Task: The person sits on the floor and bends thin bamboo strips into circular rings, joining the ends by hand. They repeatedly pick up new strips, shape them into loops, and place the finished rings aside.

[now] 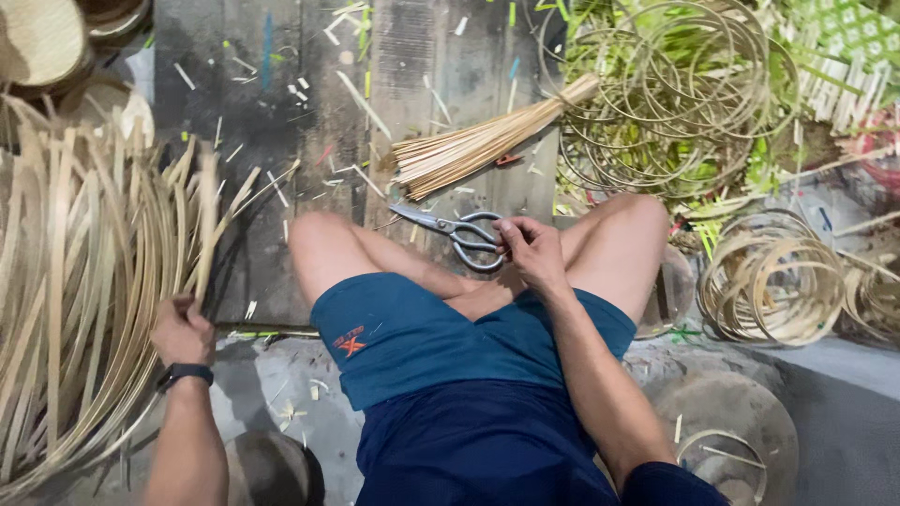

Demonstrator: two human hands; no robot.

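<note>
I sit cross-legged on a dark wooden floor. My left hand (181, 330), with a black wristband, grips the lower ends of long pale bamboo strips (84, 281) that fan out at the left. My right hand (532, 249) rests by my right knee, its fingers closed on the handle loops of metal scissors (448, 228). The scissor blades point left over the floor between my knees. A tied bundle of thin bamboo sticks (483, 142) lies just beyond the scissors.
A pile of thin bamboo hoops (670, 98) lies at the top right, and smaller coiled rings (771, 276) sit to the right of my knee. Woven round pieces (42, 37) are at the top left. Green and pale offcuts litter the floor.
</note>
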